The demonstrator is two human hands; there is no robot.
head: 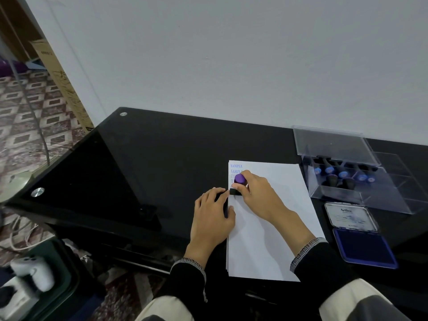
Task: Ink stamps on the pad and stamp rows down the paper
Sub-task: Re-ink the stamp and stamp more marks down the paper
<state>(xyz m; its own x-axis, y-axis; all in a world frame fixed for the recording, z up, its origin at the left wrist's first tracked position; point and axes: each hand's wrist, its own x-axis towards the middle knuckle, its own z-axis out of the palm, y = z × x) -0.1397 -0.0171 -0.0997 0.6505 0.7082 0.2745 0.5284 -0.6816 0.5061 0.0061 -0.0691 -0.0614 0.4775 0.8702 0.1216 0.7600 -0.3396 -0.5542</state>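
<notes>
On the black glass bench (162, 147) the action sits at the left edge of the white paper (273, 228), and the right hand (257, 193) is on the job: its grip is curled round a stamp (238, 184) with a purple cap and a black base, the base down against the sheet just below the printed rows. Two blue "SAMPLE" marks (236, 168) read clearly at the top left corner of the page (the lines under them are half hidden by the stamp and too faint to read). The left hand (213, 216) lies flat across the paper's left edge, fingers straight and spread, fingertips right beside the stamp's base, thumb on the sheet; it holds nothing.

Over to the right, near the paper's lower right corner, the ink pad (363, 246) lies open on the bench, dark blue pad facing up, its lid (349, 217) folded back. Beyond it stands a clear plastic case (352, 179) with its lid raised, more stamps (342, 174) with blue ends lying inside. Both sleeves are dark with pale stitched cuffs.
</notes>
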